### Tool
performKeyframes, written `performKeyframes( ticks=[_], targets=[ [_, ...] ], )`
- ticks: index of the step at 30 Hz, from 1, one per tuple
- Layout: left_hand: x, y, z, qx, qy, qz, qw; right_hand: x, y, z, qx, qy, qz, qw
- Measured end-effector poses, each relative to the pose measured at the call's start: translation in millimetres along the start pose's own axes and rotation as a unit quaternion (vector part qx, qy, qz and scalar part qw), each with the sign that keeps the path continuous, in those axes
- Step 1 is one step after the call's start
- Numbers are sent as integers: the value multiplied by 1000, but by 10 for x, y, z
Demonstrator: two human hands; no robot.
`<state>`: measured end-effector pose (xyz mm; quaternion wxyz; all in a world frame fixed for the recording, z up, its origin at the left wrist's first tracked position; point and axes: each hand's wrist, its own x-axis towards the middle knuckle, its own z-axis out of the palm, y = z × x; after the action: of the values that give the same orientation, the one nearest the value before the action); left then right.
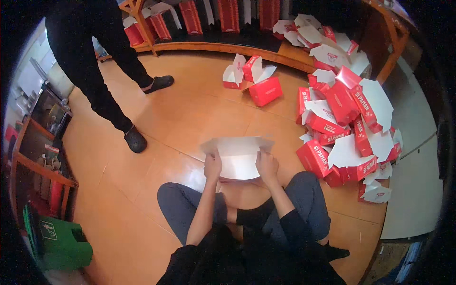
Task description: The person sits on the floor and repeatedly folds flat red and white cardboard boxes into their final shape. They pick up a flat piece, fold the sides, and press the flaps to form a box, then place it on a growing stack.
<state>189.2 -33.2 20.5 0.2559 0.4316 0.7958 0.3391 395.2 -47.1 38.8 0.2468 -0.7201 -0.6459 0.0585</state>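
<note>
Between my two hands is a paperboard food box [239, 161], its white inside facing up and its top flaps spread open. My left hand [212, 165] is closed on the box's left side. On the opposite side my right hand [267, 166] grips the wall, fingers curled. The box is held over the floor in front of my crossed legs, and its outer faces are mostly hidden from me.
Red and white boxes [343, 102] lie heaped at the right. A few more [266, 91] rest on the tiled floor [190, 104] ahead. A person in black trousers [102, 71] stands at the left. Stacked red cartons line a wooden shelf [209, 46]. A green bin [66, 244] is at lower left.
</note>
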Motion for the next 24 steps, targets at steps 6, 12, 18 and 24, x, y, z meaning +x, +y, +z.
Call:
performKeyframes(
  ticks=[6, 12, 18, 24],
  targets=[
    [-102, -74, 51, -58, 18, 34, 998, -39, 63, 7, -20, -4, 3, 1000],
    [-128, -68, 46, -52, 41, 57, 996, -24, 37, 89, -39, -13, 4, 999],
    [-103, -77, 82, -61, 29, 40, 997, 4, 11, 45, -40, -35, 8, 999],
    [-149, -281, 56, -166, -36, 67, 983, -106, 46, 51, -3, -9, 21, 1000]
  ],
)
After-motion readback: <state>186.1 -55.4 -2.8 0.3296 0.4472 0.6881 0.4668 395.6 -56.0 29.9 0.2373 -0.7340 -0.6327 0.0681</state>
